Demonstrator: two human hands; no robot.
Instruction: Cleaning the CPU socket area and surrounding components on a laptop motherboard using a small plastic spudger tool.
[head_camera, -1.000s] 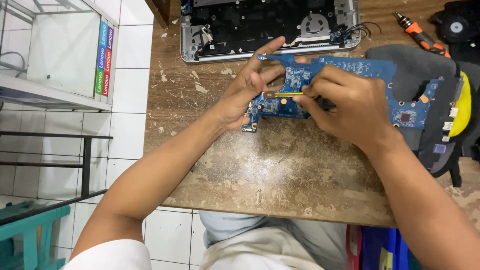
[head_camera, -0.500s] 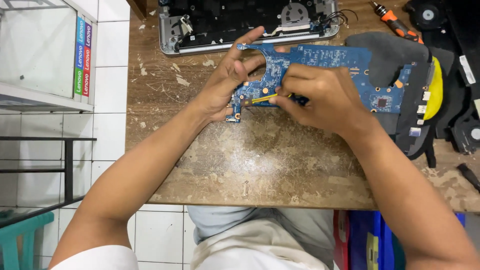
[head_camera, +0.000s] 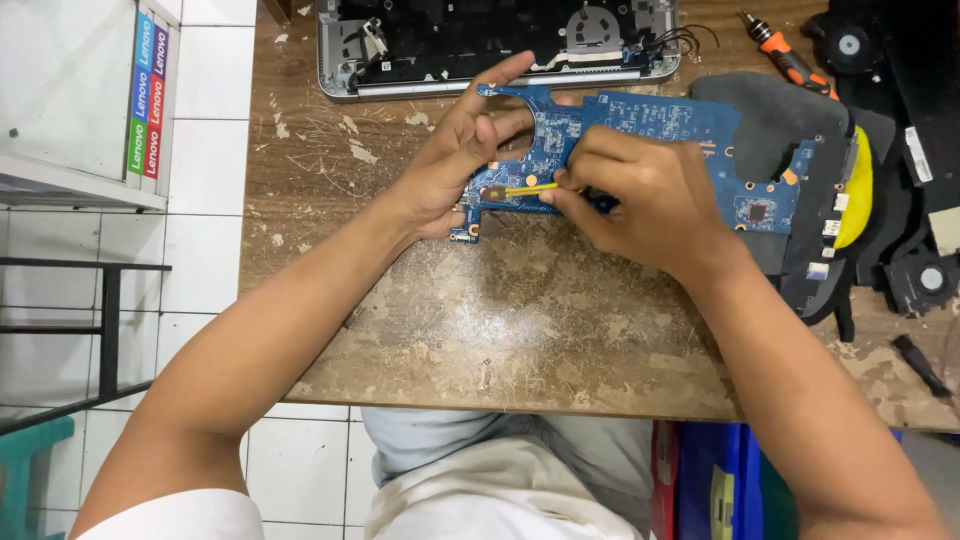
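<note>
A blue laptop circuit board (head_camera: 650, 125) lies across the worn wooden table (head_camera: 520, 320). My left hand (head_camera: 460, 150) grips its left end, thumb on top and fingers stretched along the notch. My right hand (head_camera: 640, 195) rests on the board's middle and pinches a thin yellow stick-like tool (head_camera: 530, 188). The tool's tip touches a small brown patch near the board's lower left corner. My right hand hides the board's centre.
An opened silver laptop base (head_camera: 500, 45) sits at the table's far edge. An orange-handled screwdriver (head_camera: 785, 55) lies at the back right. Black covers, a dark pad with a yellow part (head_camera: 855, 190) and a fan (head_camera: 925, 280) crowd the right side. White shelving stands left.
The view has shifted, so the board and both hands sit slightly lower and left in the frame. My hands keep the same hold on the board and the yellow tool.
</note>
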